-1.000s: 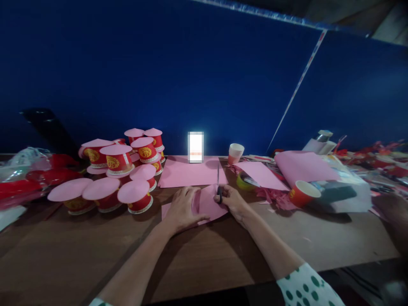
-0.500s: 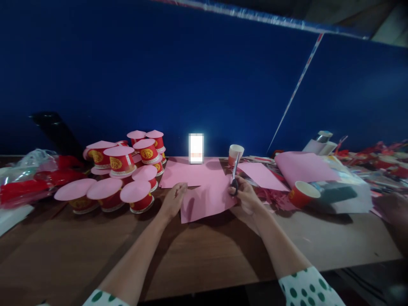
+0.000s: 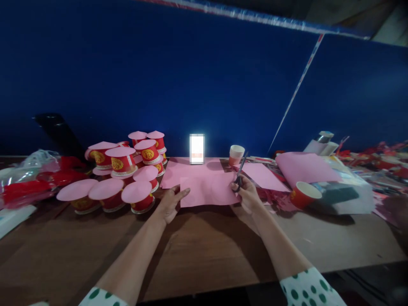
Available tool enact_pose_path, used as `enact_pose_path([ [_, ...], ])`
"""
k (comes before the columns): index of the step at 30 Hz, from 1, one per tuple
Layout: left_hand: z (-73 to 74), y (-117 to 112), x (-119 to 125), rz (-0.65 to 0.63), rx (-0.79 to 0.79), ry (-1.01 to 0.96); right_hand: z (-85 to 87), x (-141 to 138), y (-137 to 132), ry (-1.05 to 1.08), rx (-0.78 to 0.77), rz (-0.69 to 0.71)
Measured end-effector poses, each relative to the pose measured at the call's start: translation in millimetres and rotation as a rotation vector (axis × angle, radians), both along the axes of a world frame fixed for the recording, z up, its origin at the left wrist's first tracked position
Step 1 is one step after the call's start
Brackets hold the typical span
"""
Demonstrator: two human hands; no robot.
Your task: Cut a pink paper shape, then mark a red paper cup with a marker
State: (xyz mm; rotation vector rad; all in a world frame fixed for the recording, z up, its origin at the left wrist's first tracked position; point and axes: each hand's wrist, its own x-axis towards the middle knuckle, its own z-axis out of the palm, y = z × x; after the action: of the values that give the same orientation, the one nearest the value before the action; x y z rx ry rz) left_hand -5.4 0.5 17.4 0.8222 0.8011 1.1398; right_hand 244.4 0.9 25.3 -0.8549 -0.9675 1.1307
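A pink paper sheet (image 3: 207, 191) hangs unfolded just above the wooden table (image 3: 197, 250), held at both side edges. My left hand (image 3: 170, 203) pinches its left edge, with the other fingers spread. My right hand (image 3: 247, 196) grips the sheet's right edge and also holds black-handled scissors (image 3: 239, 174), blades pointing up and away. A larger pink sheet (image 3: 188, 170) lies flat behind it.
Several red paper cups capped with pink discs (image 3: 127, 170) cluster at the left. A bright phone screen (image 3: 196, 148) stands against the blue wall. A white cup (image 3: 236, 154), a tipped red cup (image 3: 302, 194), pink paper (image 3: 302, 166) and scraps crowd the right.
The folded pink sheet that my left hand pressed flat has been opened out and lifted. My left hand slid to its left edge; my right hand with the scissors moved right.
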Motion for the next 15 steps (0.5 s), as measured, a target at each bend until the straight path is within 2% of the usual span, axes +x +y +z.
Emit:
enact_pose_path([
  [5, -11.9, 2, 0, 0.007, 0.068, 0.157, 0.5, 0, -1, 0.013, -0.004, -0.008],
  [8, -17.8, 5, 0, 0.061, 0.129, 0.232, -0.2, -1, 0, -0.022, 0.002, -0.003],
  [15, -25.1, 15, -7, 0.479, 0.154, 0.397, -3.4, -1, 1, -0.205, 0.111, -0.116],
])
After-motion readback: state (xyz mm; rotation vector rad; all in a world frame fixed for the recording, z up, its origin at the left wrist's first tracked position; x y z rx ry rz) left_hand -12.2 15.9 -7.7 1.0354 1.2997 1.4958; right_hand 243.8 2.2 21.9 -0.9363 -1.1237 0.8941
